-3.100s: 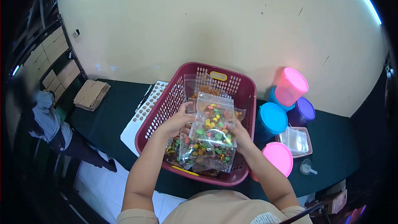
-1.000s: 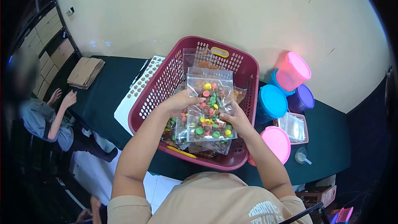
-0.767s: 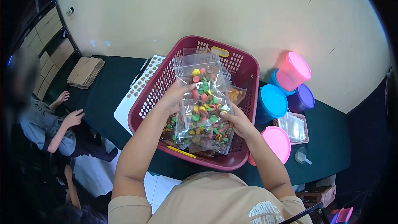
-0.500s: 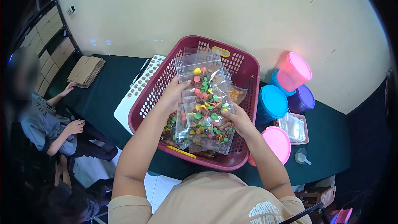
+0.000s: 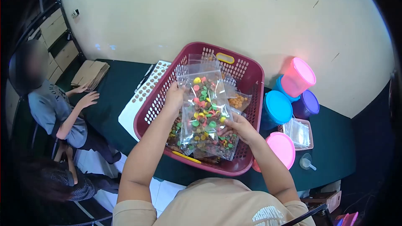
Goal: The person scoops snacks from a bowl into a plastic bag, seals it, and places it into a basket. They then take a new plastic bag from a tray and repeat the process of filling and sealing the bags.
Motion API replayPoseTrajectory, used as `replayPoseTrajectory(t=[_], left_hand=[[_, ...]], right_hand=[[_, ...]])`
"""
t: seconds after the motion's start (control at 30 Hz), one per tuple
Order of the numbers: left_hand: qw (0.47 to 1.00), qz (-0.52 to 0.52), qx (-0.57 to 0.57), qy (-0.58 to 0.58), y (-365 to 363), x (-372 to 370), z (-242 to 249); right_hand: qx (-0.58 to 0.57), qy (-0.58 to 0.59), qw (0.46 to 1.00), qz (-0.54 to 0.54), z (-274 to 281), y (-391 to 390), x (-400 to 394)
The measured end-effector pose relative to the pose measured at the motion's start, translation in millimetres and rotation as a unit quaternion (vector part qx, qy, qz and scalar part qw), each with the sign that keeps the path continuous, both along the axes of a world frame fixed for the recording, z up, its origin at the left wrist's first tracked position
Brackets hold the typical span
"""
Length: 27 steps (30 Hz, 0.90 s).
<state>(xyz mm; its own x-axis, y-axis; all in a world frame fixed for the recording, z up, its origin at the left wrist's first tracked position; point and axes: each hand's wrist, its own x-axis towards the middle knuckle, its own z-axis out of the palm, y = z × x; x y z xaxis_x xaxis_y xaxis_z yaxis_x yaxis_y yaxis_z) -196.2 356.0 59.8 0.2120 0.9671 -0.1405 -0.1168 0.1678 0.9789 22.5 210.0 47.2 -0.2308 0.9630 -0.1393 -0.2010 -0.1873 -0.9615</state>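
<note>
Over a maroon plastic basket [image 5: 146,122] I hold a clear zip bag of colourful round pieces [image 5: 204,100]. My left hand [image 5: 174,98] grips the bag's left edge, fingers partly behind it. At the bag's lower right, my right hand [image 5: 242,129] has its fingers curled against the plastic; how firmly it grips is hard to make out. More filled bags lie beneath in the basket, among them one with orange pieces [image 5: 238,101].
Blue [image 5: 278,107], pink [image 5: 298,77] and purple tubs [image 5: 305,101] stand right of the basket, near a tray of clear bags [image 5: 298,133] and a small cup [image 5: 306,161]. Left are a sticker sheet [image 5: 144,94], brown paper bags [image 5: 90,74] and two people [image 5: 63,111].
The held bag has shifted slightly left and down, and the bags beneath show more. One person at the left has raised a hand toward the brown paper bags. The view has shifted slightly.
</note>
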Motion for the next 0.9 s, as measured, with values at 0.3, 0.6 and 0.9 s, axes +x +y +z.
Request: replayPoseTrajectory(t=[0.3,0.6,0.9], left_hand=[[0.923,0.083,0.204,0.315,15,-7,-17],[0.913,0.009,0.268,0.308,14,-10,-16],[0.904,-0.083,0.292,0.302,2,-8,0]], right_hand=[[-0.033,-0.24,0.969,-0.057,-22,10,0],[0.099,-0.207,0.962,-0.145,-22,23,3],[0.259,-0.568,0.777,-0.082,12,-143,10]])
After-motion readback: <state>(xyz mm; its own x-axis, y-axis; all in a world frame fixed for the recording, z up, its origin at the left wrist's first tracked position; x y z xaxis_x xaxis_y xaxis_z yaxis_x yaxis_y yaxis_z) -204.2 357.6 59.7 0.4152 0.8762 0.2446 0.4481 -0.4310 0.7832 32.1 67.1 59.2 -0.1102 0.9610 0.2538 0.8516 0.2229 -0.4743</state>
